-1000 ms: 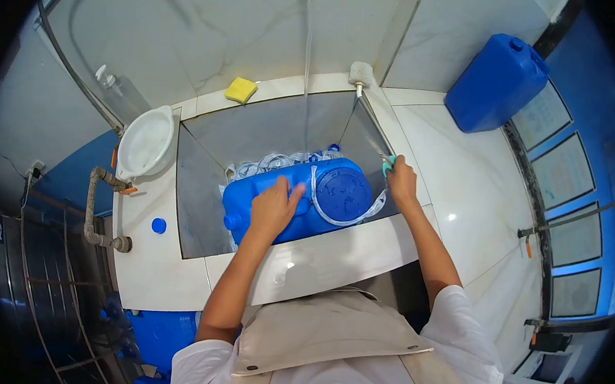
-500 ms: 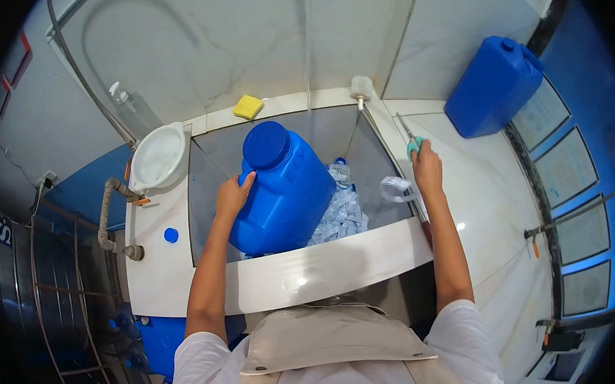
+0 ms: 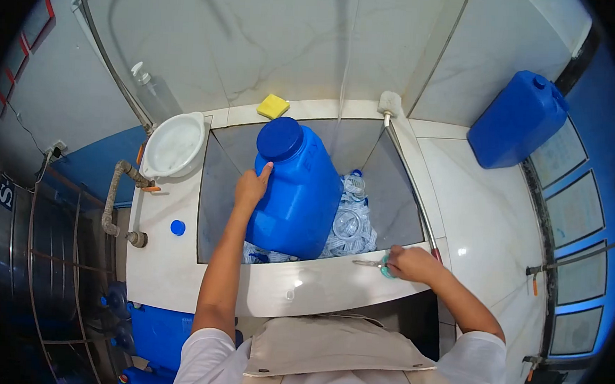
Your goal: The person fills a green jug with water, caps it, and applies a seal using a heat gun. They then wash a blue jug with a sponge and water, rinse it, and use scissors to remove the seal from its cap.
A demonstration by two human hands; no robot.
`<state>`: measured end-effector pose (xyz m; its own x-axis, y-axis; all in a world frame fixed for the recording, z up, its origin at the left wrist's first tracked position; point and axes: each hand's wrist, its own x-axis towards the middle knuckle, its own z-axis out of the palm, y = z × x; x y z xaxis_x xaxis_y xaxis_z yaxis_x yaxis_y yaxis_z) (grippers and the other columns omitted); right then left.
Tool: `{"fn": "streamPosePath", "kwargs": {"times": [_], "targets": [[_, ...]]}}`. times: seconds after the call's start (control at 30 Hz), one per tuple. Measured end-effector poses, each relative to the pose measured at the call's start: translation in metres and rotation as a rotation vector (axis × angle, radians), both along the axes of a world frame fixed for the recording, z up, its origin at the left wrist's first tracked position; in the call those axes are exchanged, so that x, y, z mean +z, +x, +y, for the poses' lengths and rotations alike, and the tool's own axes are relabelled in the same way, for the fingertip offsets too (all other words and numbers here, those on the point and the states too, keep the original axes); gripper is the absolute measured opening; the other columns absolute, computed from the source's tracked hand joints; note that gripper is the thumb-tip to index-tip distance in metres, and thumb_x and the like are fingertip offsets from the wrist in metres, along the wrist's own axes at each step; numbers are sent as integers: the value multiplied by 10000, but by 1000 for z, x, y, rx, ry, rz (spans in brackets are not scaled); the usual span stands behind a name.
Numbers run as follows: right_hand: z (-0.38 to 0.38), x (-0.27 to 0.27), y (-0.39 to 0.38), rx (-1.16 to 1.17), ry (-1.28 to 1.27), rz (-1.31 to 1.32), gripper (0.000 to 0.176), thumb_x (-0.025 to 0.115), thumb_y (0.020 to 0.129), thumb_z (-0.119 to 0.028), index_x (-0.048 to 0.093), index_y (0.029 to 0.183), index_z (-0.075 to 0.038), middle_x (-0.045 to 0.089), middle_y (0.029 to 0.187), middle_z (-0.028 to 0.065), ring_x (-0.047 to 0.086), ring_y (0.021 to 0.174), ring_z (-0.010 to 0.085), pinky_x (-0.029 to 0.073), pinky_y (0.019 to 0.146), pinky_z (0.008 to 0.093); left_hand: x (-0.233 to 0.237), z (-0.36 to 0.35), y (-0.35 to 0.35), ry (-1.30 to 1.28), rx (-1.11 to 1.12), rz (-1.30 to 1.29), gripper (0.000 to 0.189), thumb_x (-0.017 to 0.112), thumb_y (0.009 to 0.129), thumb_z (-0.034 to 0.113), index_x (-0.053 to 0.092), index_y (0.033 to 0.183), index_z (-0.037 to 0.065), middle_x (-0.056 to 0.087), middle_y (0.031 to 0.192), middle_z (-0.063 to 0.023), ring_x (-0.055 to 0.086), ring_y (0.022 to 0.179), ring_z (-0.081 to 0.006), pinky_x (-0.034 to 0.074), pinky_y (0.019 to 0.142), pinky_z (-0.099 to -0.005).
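A large blue plastic jug point(image 3: 297, 198) with a wide screw lid stands tilted in the grey basin point(image 3: 397, 210). My left hand point(image 3: 252, 187) grips it at the shoulder just below the lid, thumb on top; the other fingers are partly hidden. Low at the basin's front right edge, my right hand point(image 3: 415, 264) is closed on scissors point(image 3: 371, 263) with teal handles, blades pointing left over the white rim. Crumpled clear plastic bottles point(image 3: 354, 236) lie beside and below the jug, with a round clear ring shape on top.
A white bowl point(image 3: 175, 147), a blue cap point(image 3: 177, 227) and a pump bottle point(image 3: 154, 90) are on the left. A yellow sponge point(image 3: 273, 107) sits on the back ledge. A long-handled brush point(image 3: 390, 104) leans along the right edge. Another blue jerrycan point(image 3: 516, 123) stands at right.
My right hand has brought the scissors from the right counter down and left to the front rim. The curled clear strip no longer hangs by my right forearm. My left hand keeps its hold.
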<state>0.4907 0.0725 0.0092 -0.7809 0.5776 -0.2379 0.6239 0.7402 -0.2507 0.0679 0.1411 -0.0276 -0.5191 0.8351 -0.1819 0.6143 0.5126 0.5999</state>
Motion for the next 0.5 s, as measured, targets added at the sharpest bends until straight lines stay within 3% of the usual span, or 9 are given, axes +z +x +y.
{"fn": "streamPosePath", "kwargs": {"times": [0.03,0.07,0.1,0.13,0.17,0.2,0.3,0.4,0.5], "targets": [[16,6,-9,3,-93,12,207,574,820,-160,619,954,-10,609,842,202,619,694,386,510,658,438,-2,5,3,40,-12,-46,752,493,825,624,622,983,-99,625,953,-302,598,949,-441,466,829,-470],[40,14,-30,-61,-198,231,190,568,815,-175,623,851,3,610,755,193,606,674,371,488,630,434,-5,9,7,79,-23,-95,730,524,821,596,607,1023,-100,622,983,-299,592,973,-438,462,848,-464],[71,19,-51,-103,-149,311,192,540,842,-177,601,822,4,599,655,170,597,616,314,464,579,403,-11,14,12,82,-20,-96,730,524,821,596,607,1023,-100,622,983,-299,592,973,-438,462,848,-464],[102,27,-78,-276,-288,467,160,513,871,-135,600,811,-14,604,652,91,557,564,175,448,540,322,-17,19,18,148,-28,-92,693,560,814,552,589,1062,-94,617,1011,-295,586,994,-433,458,861,-458],[139,32,-104,-273,-370,684,191,504,891,-145,603,797,-10,599,652,46,554,583,115,447,544,289,-19,25,26,218,-34,-87,665,596,806,507,571,1101,-88,612,1039,-291,580,1016,-428,453,874,-451],[168,58,-131,-297,-451,701,214,483,920,-156,604,827,-7,609,684,38,555,592,116,450,557,263,19,14,46,207,-41,8,619,636,794,434,551,1137,-74,606,1064,-284,578,1025,-418,460,869,-444],[239,76,-196,-656,-792,1038,220,440,928,-99,574,861,62,621,785,143,644,685,207,558,647,285,20,34,53,236,-143,110,566,628,802,412,576,1113,-58,604,1066,-281,585,1008,-407,468,850,-446],[270,80,-215,-693,-995,911,171,447,869,-7,553,847,125,610,833,202,663,694,282,601,671,338,37,53,55,150,-343,137,510,633,797,395,606,1093,-19,620,1044,-255,598,972,-393,473,833,-449],[271,81,-206,-690,-1114,899,158,449,858,13,555,863,130,612,820,193,670,712,283,605,642,333,47,66,62,242,-519,210,468,646,782,401,639,1052,19,645,975,-224,610,912,-389,477,805,-462]]}}
